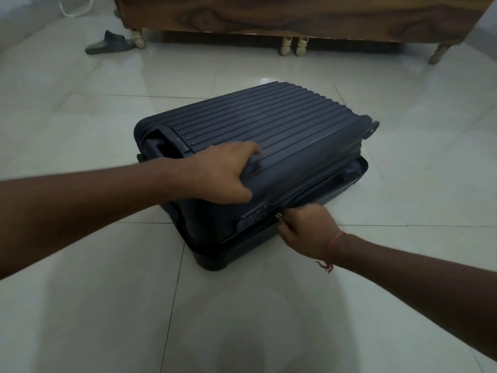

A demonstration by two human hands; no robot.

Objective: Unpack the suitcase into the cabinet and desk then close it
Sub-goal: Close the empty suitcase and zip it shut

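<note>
A dark navy hard-shell suitcase with a ribbed lid (258,135) lies flat on the glossy white tiled floor (80,305), in the middle of the view and a little way in front of a wooden piece of furniture. Its lid is down on the lower shell, but the seam along the near right side gapes, with dark lining showing at the right corner. A small combination lock (254,215) sits on the near side wall, and a wheel (373,127) sticks out at the far right corner. The left hand (223,175) lies flat over the near edge of the lid, its fingers (248,150) spread on the ribs and the thumb down the side wall, pressing on the shell rather than gripping it. The right hand (304,224) is at the seam just right of the lock, its fingers pinched narrowly on a small metal zip pull (278,216). A red thread band (332,249) circles the right wrist. Beyond the suitcase stands the brown grained wooden furniture with pale turned legs (295,20), and a grey slide sandal (110,44) lies on the floor near its left leg.
</note>
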